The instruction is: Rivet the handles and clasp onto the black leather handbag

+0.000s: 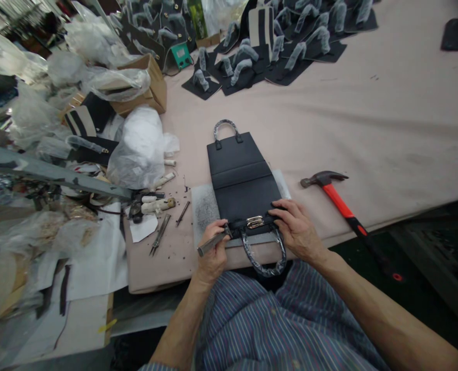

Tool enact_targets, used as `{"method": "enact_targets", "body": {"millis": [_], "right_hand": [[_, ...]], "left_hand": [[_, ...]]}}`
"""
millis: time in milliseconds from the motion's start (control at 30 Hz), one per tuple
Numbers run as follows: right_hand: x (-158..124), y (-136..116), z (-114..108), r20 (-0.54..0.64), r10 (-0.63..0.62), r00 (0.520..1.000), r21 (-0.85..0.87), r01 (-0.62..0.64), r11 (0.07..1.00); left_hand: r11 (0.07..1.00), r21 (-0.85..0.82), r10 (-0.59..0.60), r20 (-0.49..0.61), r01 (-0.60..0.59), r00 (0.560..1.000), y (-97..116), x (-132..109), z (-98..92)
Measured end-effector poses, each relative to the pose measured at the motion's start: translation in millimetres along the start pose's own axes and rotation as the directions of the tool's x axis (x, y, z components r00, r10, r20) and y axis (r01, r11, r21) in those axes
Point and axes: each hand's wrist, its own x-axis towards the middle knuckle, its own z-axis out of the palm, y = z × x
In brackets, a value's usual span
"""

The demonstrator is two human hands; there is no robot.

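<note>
- On the table (387,118) edge lies a black handbag (241,180), flat on a grey pad (206,208).
- Left hand (212,252) grips a metal punch (213,241) at the bag's near edge.
- Right hand (296,229) presses beside the clasp (254,222), fingers spread.
- Red-handled hammer (339,198) rests apart, right.

One black handbag (241,178) under the fingers, two wrapped handles on it, one metal clasp (255,222), one hammer (339,201) right of the fingers, two hands.
</note>
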Motion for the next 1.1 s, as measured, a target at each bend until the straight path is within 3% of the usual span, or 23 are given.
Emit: {"method": "enact_targets", "body": {"millis": [200, 833, 1000, 1100], "right_hand": [[0.9, -1.8, -1.0, 0.003, -0.002, 1.000, -0.003, 0.003, 1.000], [2.2, -2.2, -2.6, 0.021, -0.007, 1.000, 0.013, 0.006, 1.000], [3.2, -3.1, -15.8, 0.039, 0.018, 0.999, -0.028, -0.017, 0.999], [4.4, 5.9, -31.2, -0.007, 0.026, 1.000, -0.103, -0.027, 0.994]], "left_hand": [[0.999, -0.015, 0.049, 0.113, -0.048, 0.992, -4.0, 18.5, -5.8], [0.998, -0.025, 0.062, 0.193, -0.058, 0.979, -8.2, 37.6, 2.8], [1.000, -0.010, 0.000, 0.194, 0.002, 0.981, -3.8, 40.0, 3.3], [0.999, -0.012, -0.048, 0.215, 0.052, 0.975, -2.9, 41.6, 3.3]]}}
